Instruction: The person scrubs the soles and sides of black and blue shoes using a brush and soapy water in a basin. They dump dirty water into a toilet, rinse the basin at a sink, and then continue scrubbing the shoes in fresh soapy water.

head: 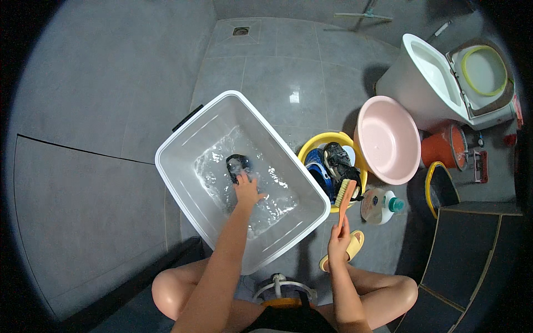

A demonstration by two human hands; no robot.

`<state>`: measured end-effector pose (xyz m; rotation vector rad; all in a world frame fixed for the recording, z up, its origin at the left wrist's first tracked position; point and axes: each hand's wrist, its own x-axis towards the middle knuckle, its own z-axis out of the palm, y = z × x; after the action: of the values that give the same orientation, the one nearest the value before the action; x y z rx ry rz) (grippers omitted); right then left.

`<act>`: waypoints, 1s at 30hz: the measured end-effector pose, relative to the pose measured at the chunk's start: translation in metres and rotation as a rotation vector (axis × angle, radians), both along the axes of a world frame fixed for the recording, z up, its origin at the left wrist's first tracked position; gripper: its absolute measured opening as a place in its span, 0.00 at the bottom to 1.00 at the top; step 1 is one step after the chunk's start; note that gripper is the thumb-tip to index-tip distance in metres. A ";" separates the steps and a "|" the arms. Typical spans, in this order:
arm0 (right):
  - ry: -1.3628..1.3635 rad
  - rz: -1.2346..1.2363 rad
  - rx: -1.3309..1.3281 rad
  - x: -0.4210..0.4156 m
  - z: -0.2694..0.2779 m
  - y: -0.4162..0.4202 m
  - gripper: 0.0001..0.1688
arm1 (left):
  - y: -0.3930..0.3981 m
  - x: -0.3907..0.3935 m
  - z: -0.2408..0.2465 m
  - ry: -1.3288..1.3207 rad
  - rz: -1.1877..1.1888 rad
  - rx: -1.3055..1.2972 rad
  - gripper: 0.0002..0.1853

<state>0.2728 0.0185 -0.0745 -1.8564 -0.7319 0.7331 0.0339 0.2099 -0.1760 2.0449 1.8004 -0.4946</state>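
Observation:
A large grey plastic tub with a white rim (287,143) holds rippling water. My left hand (246,189) reaches into it, fingers spread, its fingertips against a dark shoe (238,163) partly under the water; whether they grip it is unclear. My right hand (339,241) is closed on the handle of a scrubbing brush with an orange back and pale bristles (344,195), held outside the tub. Behind the brush stands a yellow basin (310,143) with a blue shoe (318,170) and a black shoe (337,156) among other footwear.
A pink basin (385,137), a bottle with a green cap (377,206), an orange bucket (443,147) and a toilet (420,79) stand at the right. A dark tiled ledge (462,245) is at lower right. A floor drain (240,31) lies at the top.

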 end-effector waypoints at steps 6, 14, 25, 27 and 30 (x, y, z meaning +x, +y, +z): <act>-0.019 0.026 -0.015 0.000 0.005 0.006 0.25 | 0.006 0.005 0.027 -0.343 0.094 -0.060 0.31; 0.017 0.034 0.062 -0.002 0.032 0.006 0.24 | -0.018 -0.007 0.035 -1.383 0.672 -0.238 0.24; 0.141 -0.027 0.150 0.003 0.057 -0.011 0.23 | -0.019 -0.018 0.155 -1.903 1.448 -0.621 0.12; 0.125 -0.038 0.162 0.004 0.054 -0.015 0.24 | -0.022 -0.016 0.163 -1.929 1.474 -0.599 0.13; 0.151 -0.078 0.197 0.008 0.038 -0.017 0.24 | -0.026 -0.011 0.170 -2.063 1.305 -0.637 0.15</act>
<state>0.2811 0.0015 -0.0366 -1.6233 -0.6086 0.7160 0.0227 0.1841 -0.0060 -0.0038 0.7804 0.9588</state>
